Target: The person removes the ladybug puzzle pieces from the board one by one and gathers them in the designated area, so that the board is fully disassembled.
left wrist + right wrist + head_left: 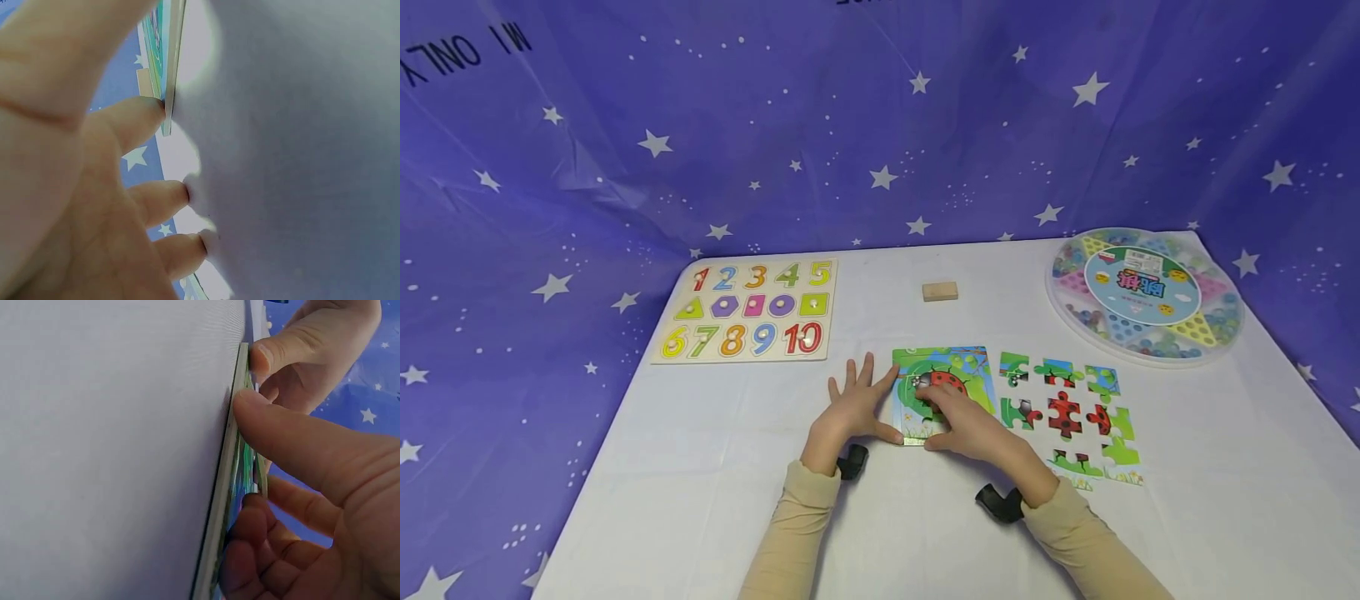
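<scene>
A ladybug picture puzzle board point(979, 362) lies flat between the two hands. My left hand point(852, 412) is spread along its left side, the thumb near the lower left corner and the index finger at the board's edge point(170, 94). Over the lower part of the picture, my right hand point(973, 423) has curled fingers and its thumb at the bottom edge. In the right wrist view a thin, flat jigsaw piece point(262, 478) stands slightly raised from the board between this thumb and fingers; its printed face is mostly hidden. Loose ladybug jigsaw pieces point(1064, 414) lie in rows to the right.
A number and shape board point(741, 327) lies at the left, and a small wooden block point(940, 291) behind the puzzle. A round marble board-game case point(1067, 283) sits at the back right. Purple star-print cloth point(880, 125) rises behind the white table point(685, 467).
</scene>
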`<state>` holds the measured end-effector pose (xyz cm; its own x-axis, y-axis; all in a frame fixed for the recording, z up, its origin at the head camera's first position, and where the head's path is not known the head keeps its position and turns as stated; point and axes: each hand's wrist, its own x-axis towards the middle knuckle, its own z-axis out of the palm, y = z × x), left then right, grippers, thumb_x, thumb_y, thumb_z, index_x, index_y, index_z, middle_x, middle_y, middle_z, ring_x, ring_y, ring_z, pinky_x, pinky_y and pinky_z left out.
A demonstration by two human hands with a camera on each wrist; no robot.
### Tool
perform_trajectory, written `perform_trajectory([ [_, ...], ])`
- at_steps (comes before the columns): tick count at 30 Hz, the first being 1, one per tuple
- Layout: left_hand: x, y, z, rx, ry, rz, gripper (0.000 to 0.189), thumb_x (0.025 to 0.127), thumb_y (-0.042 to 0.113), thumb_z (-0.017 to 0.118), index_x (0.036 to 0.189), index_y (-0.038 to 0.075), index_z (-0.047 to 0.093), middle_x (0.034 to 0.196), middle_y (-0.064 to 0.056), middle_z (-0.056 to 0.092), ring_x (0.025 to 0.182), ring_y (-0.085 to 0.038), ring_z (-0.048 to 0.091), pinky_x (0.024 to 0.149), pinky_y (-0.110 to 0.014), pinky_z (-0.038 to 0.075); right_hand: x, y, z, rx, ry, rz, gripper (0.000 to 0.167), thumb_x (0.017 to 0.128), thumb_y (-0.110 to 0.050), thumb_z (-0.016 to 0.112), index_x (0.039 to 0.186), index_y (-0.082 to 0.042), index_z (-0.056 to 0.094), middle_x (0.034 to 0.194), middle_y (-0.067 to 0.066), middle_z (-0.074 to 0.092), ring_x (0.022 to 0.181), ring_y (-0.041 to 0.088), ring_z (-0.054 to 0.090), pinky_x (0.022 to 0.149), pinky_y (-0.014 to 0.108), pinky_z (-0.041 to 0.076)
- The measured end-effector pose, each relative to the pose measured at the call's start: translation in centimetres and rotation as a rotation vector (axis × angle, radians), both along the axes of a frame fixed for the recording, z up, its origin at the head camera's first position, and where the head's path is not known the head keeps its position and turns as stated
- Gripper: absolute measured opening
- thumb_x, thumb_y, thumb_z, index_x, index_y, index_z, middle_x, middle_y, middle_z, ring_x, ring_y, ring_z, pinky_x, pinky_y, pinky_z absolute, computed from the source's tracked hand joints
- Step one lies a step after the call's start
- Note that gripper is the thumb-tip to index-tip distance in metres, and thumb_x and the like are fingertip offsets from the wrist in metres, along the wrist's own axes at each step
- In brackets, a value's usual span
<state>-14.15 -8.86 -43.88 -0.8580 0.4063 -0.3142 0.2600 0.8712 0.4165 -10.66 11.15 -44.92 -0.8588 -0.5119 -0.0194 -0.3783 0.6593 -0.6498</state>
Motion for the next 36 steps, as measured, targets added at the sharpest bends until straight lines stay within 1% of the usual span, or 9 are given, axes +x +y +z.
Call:
perform_trajectory([
  [3, 0.0, 0.0, 0.0, -0.004, 0.0, -0.004, 0.11, 0.055, 0.048, 0.08, 0.145, 0.022, 0.022, 0.148, -0.02, -0.002, 0.131, -0.044, -0.008, 0.096, -0.066, -0.001, 0.1, 0.0, 0.1, 0.009, 0.005, -0.018, 0.068, 0.07, -0.016, 0.079, 0.127, -0.002, 0.046, 0.115, 0.009, 0.05, 0.101, 0.022, 0.051, 0.086, 0.042, 0.042],
  [6, -0.1, 0.0, -0.1, -0.01, -0.001, -0.01, 0.111, 0.055, 0.049, 0.08, 0.145, 0.023, 0.021, 0.148, -0.02, -0.002, 0.131, -0.044, -0.008, 0.096, -0.066, -0.001, 0.1, 0.3, 0.0, -0.025, -0.002, -0.012, 0.066, 0.069, -0.016, 0.079, 0.125, -0.003, 0.048, 0.107, 0.007, 0.052, 0.093, 0.02, 0.051, 0.079, 0.036, 0.043],
  [11, -0.1, -0.1, -0.2, -0.013, -0.003, -0.011, 0.112, 0.055, 0.049, 0.08, 0.146, 0.023, 0.02, 0.148, -0.02, -0.003, 0.131, -0.044, -0.009, 0.096, -0.066, -0.001, 0.2, 1.8, 0.3, -0.157, -0.078, 0.019, 0.063, 0.067, -0.015, 0.08, 0.121, -0.006, 0.05, 0.095, 0.006, 0.05, 0.07, 0.016, 0.046, 0.059, 0.026, 0.041],
  [14, -0.1, -0.2, -0.2, -0.004, -0.008, -0.001, 0.112, 0.054, 0.048, 0.081, 0.145, 0.023, 0.021, 0.148, -0.02, -0.003, 0.131, -0.044, -0.009, 0.096, -0.066, -0.002, 0.5, 3.2, 0.7, -0.192, -0.124, 0.014, 0.061, 0.068, -0.016, 0.08, 0.12, -0.008, 0.05, 0.091, 0.007, 0.048, 0.062, 0.014, 0.043, 0.054, 0.025, 0.04],
  [16, -0.1, -0.2, -0.2, 0.0, -0.009, 0.005, 0.112, 0.054, 0.048, 0.081, 0.145, 0.023, 0.021, 0.148, -0.02, -0.003, 0.131, -0.044, -0.01, 0.096, -0.066, -0.003, 0.8, 4.4, 1.1, -0.184, -0.144, -0.007, 0.061, 0.068, -0.018, 0.08, 0.12, -0.009, 0.049, 0.089, 0.007, 0.048, 0.06, 0.011, 0.041, 0.053, 0.025, 0.039],
  [21, -0.1, -0.3, -0.2, 0.01, -0.009, 0.002, 0.112, 0.054, 0.048, 0.081, 0.146, 0.023, 0.02, 0.148, -0.02, -0.004, 0.131, -0.044, -0.01, 0.096, -0.066, -0.003, 2.1, 7.7, 1.7, -0.164, -0.196, -0.078, 0.062, 0.068, -0.019, 0.08, 0.118, -0.006, 0.047, 0.086, 0.008, 0.046, 0.058, 0.01, 0.039, 0.05, 0.025, 0.036],
  [23, 0.0, -0.4, -0.2, 0.013, -0.01, 0.002, 0.112, 0.054, 0.047, 0.081, 0.146, 0.023, 0.02, 0.148, -0.02, -0.004, 0.131, -0.044, -0.01, 0.096, -0.066, -0.003, 2.7, 8.8, 1.7, -0.157, -0.199, -0.088, 0.061, 0.068, -0.02, 0.08, 0.116, -0.004, 0.046, 0.086, 0.008, 0.045, 0.059, 0.011, 0.039, 0.05, 0.026, 0.035],
  [30, 0.1, -0.6, 0.0, 0.019, -0.002, 0.009, 0.111, 0.054, 0.046, 0.081, 0.145, 0.022, 0.022, 0.148, -0.021, -0.002, 0.131, -0.045, -0.008, 0.096, -0.066, -0.003, 4.3, 11.2, 1.5, -0.084, -0.136, -0.042, 0.061, 0.064, -0.029, 0.082, 0.11, -0.006, 0.051, 0.088, 0.004, 0.045, 0.071, 0.014, 0.042, 0.058, 0.025, 0.037],
  [36, 0.2, -0.5, 0.0, 0.024, -0.008, 0.003, 0.111, 0.055, 0.046, 0.081, 0.145, 0.022, 0.022, 0.148, -0.021, -0.002, 0.131, -0.044, -0.009, 0.097, -0.065, -0.003, 5.1, 11.4, 1.4, 0.007, -0.169, -0.023, 0.063, 0.064, -0.032, 0.081, 0.114, -0.009, 0.049, 0.098, 0.001, 0.046, 0.086, 0.017, 0.042, 0.072, 0.029, 0.04],
])
